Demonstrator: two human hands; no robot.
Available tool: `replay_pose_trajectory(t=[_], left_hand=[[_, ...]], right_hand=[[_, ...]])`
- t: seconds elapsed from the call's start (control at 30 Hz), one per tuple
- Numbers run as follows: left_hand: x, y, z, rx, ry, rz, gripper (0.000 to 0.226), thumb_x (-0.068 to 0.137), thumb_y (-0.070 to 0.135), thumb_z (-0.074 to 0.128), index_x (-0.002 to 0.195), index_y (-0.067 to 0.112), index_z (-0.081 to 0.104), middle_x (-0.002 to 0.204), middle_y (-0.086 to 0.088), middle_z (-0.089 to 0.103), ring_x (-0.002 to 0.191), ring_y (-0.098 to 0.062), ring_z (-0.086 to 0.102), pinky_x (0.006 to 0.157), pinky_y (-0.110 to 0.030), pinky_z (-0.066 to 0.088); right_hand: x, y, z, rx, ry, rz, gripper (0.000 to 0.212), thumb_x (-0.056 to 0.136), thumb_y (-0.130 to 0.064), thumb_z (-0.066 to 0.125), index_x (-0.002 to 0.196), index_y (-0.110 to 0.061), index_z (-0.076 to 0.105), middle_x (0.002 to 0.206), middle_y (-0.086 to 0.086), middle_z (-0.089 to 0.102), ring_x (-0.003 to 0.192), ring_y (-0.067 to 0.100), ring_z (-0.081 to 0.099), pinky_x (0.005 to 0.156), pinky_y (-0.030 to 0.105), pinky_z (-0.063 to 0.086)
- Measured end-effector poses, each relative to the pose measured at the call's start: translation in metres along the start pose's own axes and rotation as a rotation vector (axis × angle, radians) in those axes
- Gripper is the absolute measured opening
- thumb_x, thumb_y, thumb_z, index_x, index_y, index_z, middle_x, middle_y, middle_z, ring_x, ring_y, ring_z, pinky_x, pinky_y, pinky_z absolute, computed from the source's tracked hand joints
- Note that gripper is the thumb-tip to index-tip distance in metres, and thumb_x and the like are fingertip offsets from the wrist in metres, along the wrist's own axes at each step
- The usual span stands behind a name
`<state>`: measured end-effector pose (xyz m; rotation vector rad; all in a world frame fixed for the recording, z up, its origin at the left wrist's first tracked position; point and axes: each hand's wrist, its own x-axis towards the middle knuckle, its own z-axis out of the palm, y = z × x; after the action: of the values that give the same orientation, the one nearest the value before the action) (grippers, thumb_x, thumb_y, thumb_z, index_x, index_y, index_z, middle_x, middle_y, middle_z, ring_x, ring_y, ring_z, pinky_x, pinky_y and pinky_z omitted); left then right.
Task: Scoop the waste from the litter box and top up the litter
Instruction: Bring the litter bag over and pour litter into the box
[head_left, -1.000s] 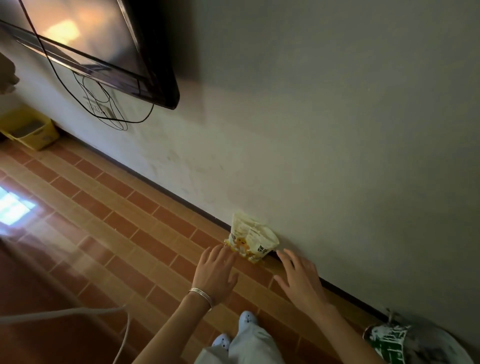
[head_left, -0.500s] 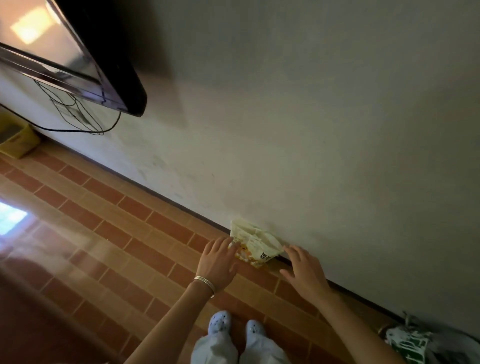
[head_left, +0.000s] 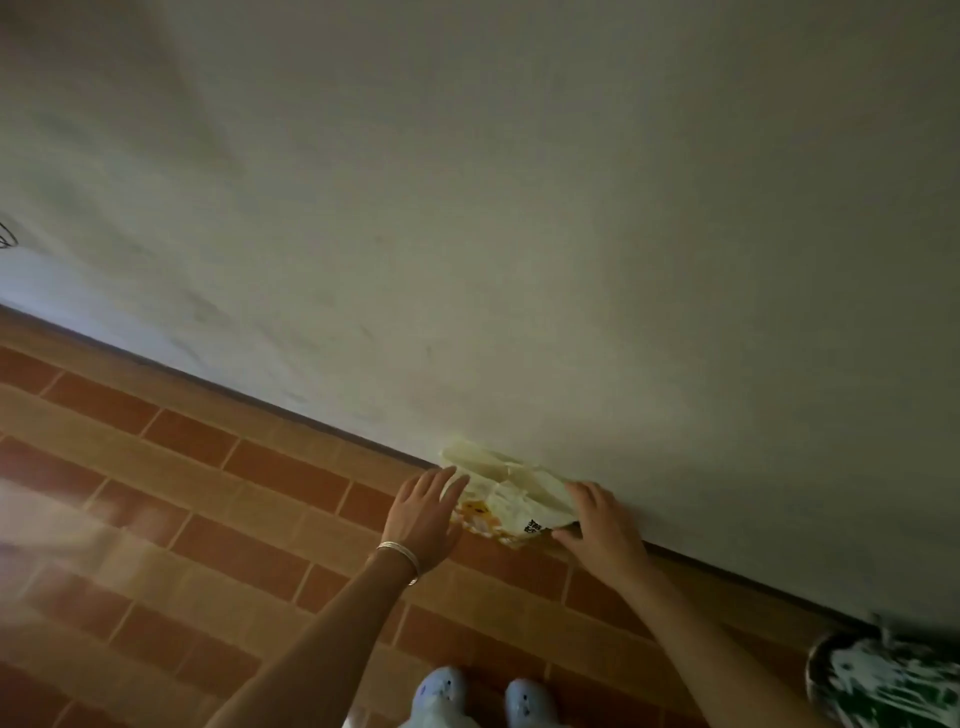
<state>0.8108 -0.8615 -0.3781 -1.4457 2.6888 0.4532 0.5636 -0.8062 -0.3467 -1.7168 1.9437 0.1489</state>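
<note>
The bag of litter (head_left: 511, 491) sits on the tiled floor (head_left: 208, 493), slumped back against the wall (head_left: 519, 208) right at the skirting line. The person is bent over it with both arms stretched down. The left hand (head_left: 423, 514), with a bracelet (head_left: 400, 551) at its wrist, has its grip spread, fingers straight and laid at the bag's left side. The right hand (head_left: 597, 525) has its grip curled over the right end, thumb below and fingers on top, pinching the crumpled film there. The pack looks soft and part-empty. Its top is folded and creased, so I'd expect it to sag and shift its weight when lifted, the loose grains sliding to the low end. The plastic film is probably slick too. Better, I'd say, to get a palm under the base and keep the other hand on the folded top — lifting by one corner risks a spill. The litter box itself is not in sight from here.
</note>
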Motion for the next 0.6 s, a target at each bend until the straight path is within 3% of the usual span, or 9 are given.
replay_pose_trajectory(t=[0.13, 0.37, 0.47, 0.6], left_hand=[[0.042, -0.016, 0.052, 0.033, 0.001, 0.037, 0.073, 0.049, 0.040, 0.083, 0.116, 0.020, 0.064, 0.117, -0.003, 0.065, 0.105, -0.022, 0.063, 0.084, -0.037, 0.053], [0.076, -0.034, 0.118, 0.028, 0.047, 0.069, 0.080, 0.049, 0.043, 0.085, 0.122, 0.018, 0.061, 0.122, -0.005, 0.062, 0.112, -0.023, 0.060, 0.089, -0.039, 0.052], [0.083, -0.040, 0.130, 0.029, 0.059, 0.050, 0.082, 0.050, 0.042, 0.085, 0.123, 0.017, 0.059, 0.124, -0.005, 0.061, 0.112, -0.024, 0.060, 0.090, -0.039, 0.051], [0.079, -0.042, 0.134, 0.008, 0.052, 0.053, 0.083, 0.047, 0.039, 0.086, 0.122, 0.017, 0.060, 0.123, -0.006, 0.062, 0.111, -0.024, 0.060, 0.089, -0.040, 0.052]], right_hand=[[0.052, 0.019, 0.046, -0.005, 0.001, 0.034, 0.073, 0.082, -0.046, 0.062, 0.141, -0.018, 0.029, 0.141, 0.001, 0.036, 0.129, 0.021, 0.035, 0.104, 0.035, 0.033], [0.110, 0.039, 0.105, -0.035, -0.040, 0.119, 0.083, 0.077, -0.045, 0.068, 0.142, -0.016, 0.024, 0.144, 0.004, 0.034, 0.132, 0.022, 0.034, 0.104, 0.038, 0.034], [0.120, 0.038, 0.115, -0.096, -0.034, 0.129, 0.064, 0.086, -0.034, 0.061, 0.138, -0.014, 0.030, 0.133, 0.005, 0.049, 0.119, 0.023, 0.049, 0.095, 0.035, 0.042], [0.122, 0.034, 0.121, -0.063, -0.021, 0.080, 0.023, 0.092, -0.022, 0.051, 0.112, -0.017, 0.060, 0.111, 0.001, 0.061, 0.096, 0.018, 0.059, 0.081, 0.029, 0.046]])
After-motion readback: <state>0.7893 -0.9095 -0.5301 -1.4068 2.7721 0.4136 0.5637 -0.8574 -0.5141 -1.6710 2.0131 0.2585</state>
